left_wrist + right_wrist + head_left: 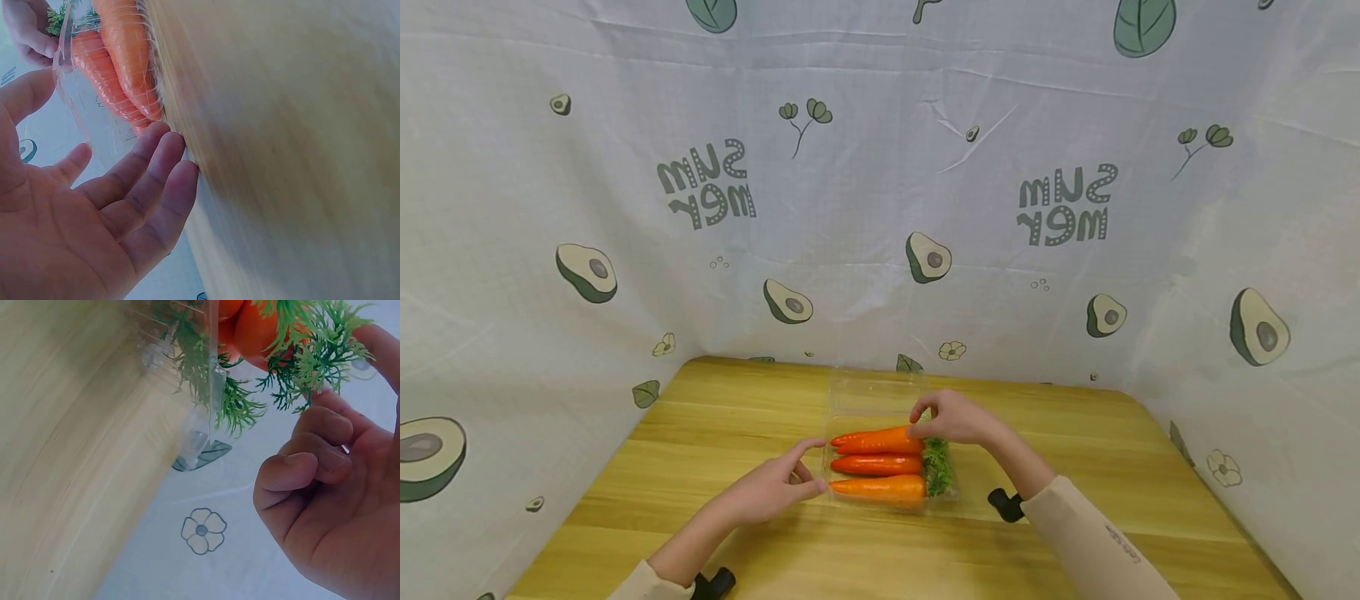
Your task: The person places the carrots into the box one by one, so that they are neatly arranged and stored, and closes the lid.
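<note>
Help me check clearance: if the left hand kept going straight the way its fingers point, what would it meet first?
Probably the clear plastic tray at its near end: the left hand has fingertips about at its wall, with the carrots' tips just behind. Contact is unclear.

Mirrored "SUMMER" on backdrop cloth [880, 167]

Staged recording booth, not a lived-in room. Small wooden desk [715, 433] boxed in on three sides by a white cloth backdrop [880, 208] printed with avocados, leaves and lettering; creases visible.
</note>
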Demonstrator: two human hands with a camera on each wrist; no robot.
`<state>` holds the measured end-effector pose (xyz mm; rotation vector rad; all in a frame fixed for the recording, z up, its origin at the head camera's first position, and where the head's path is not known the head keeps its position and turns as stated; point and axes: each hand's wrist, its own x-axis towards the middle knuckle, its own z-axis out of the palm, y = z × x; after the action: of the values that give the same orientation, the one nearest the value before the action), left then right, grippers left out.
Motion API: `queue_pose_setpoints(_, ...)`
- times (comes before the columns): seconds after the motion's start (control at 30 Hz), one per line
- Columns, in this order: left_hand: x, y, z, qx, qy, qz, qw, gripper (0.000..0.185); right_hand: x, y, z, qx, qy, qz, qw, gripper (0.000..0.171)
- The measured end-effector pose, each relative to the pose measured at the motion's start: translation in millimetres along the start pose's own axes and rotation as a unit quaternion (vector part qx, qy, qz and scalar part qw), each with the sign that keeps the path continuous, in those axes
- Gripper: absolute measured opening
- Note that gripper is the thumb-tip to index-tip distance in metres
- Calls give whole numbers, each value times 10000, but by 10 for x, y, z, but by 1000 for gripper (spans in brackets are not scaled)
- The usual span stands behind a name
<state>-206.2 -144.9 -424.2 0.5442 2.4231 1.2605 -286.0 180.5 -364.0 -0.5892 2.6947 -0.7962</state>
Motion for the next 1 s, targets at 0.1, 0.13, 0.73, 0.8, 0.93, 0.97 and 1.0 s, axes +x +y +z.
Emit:
queue_pose_setpoints(0.1,1,5,2,-27,-3,2,10000,71,-30,-12,23,-274,159,-33,9995,31)
queue_pose_setpoints(0.13,3,4,3,-17,-9,4,10000,71,-41,-17,33,-349,209,-30,9992,33)
queue_pose_setpoints(0.73,34,-46,7,35,-15,18,10000,70,-63,-104,98,-957,351,250,9945,31)
queue_pose_setpoints(0.8,40,-57,11,31,-9,25,10000,70,-43,-117,106,-941,321,265,9947,32)
queue_pose_setpoints(0.93,46,-55,15,20,-8,34,10000,70,-9,-139,119,-949,306,257,9947,31)
queue_pose_setpoints(0.97,45,-50,14,16,-9,35,10000,70,-2,-145,121,-971,308,255,9945,30)
queue_pose_setpoints(1.0,44,-45,13,8,-13,30,10000,70,3,-154,122,-998,316,248,9942,30)
